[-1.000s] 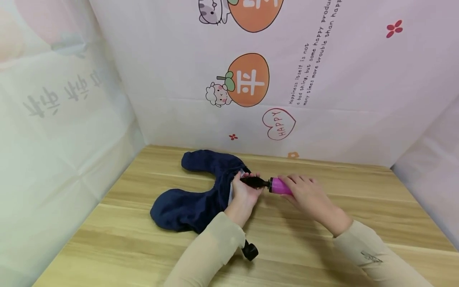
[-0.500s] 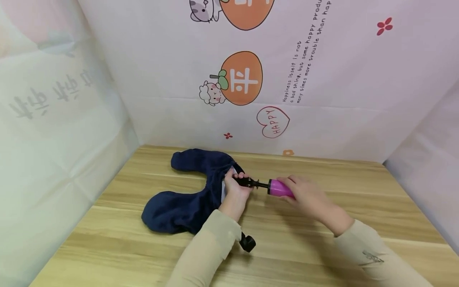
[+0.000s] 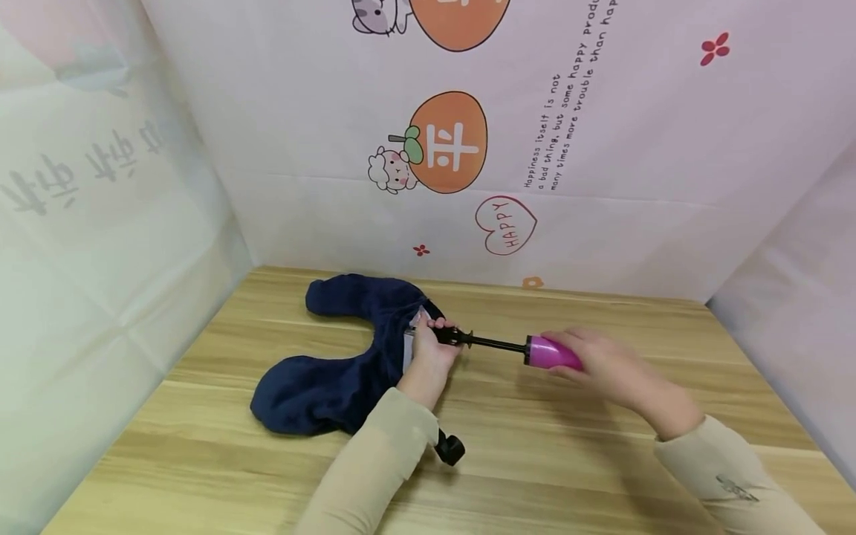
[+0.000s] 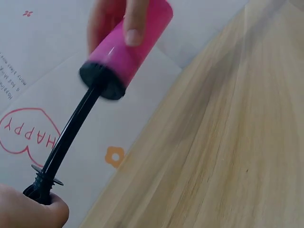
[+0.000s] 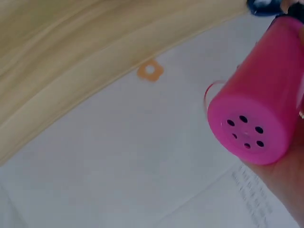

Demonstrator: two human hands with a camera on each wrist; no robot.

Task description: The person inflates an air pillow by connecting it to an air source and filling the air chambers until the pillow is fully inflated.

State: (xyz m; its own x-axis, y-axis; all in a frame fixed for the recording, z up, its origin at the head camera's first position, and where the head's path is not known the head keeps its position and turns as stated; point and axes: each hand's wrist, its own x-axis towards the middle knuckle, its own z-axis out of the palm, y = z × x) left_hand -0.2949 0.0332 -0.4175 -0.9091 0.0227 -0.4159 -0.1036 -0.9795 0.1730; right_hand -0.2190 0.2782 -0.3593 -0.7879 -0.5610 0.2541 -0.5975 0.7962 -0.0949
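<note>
A hand pump with a pink barrel (image 3: 553, 353) and a black rod (image 3: 498, 343) lies level across the head view. My right hand (image 3: 605, 365) grips the barrel; several small holes show in its end (image 5: 244, 130) in the right wrist view. At the other end, my left hand (image 3: 431, 357) holds the pump's black handle (image 3: 449, 336), its thumb side (image 4: 47, 211) low in the left wrist view. This hand is at the open, pale-lined side of a navy U-shaped neck pillow (image 3: 301, 397). Where the pump's handle end meets the pillow is hidden.
A black clip on a strap (image 3: 450, 449) hangs from the pillow beside my left sleeve. Everything lies on a wood-grain table (image 3: 535, 461). White printed cloth (image 3: 602, 245) walls the back and both sides.
My right hand has drawn the pink barrel rightward, away from my left hand, and much more of the black rod shows. The left hand keeps its hold by the pillow.
</note>
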